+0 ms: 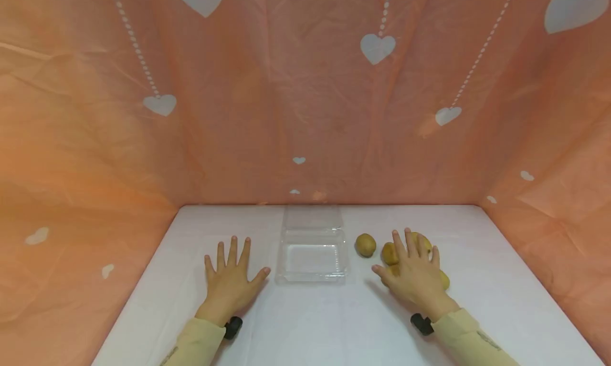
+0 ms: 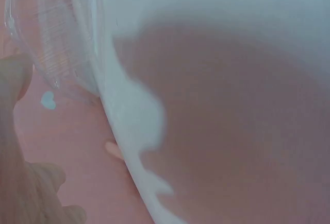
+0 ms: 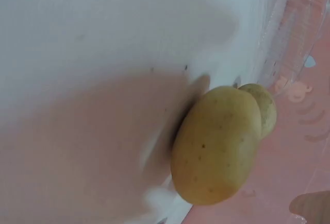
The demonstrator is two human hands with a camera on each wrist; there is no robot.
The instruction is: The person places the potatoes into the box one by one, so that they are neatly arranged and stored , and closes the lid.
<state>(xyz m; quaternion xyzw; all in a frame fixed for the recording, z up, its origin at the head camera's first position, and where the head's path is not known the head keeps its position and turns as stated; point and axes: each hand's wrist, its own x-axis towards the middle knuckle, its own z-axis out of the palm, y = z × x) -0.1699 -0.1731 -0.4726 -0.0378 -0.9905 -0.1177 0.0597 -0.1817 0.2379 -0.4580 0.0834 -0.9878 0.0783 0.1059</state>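
Because the potatoes are rounded and lie loose, rolling looks like the chief risk here. The right hand (image 1: 417, 278) spreads over the cluster of potatoes (image 1: 389, 253) at the right of the tabletop (image 1: 305, 323), its fingers straight and released, grasping nothing; whether the palm touches any of them cannot be told. Closing on one potato beneath that palm could shove its neighbours outward, since they sit close together and the hand hides part of the group. The lone potato (image 1: 366, 245), just left of the cluster, could be knocked against the clear container (image 1: 312, 276) in the middle if the right thumb sweeps left. That container seems light and thin-walled, so a bump could slide it, and a heavy potato dropped in could tip or crack it. Its lid (image 1: 312, 217) lies back on the far side and could swing over if the base is jolted. To the left, the left hand (image 1: 230, 286) is spread and released too, beside the container but apart from it, so nothing steadies the base.
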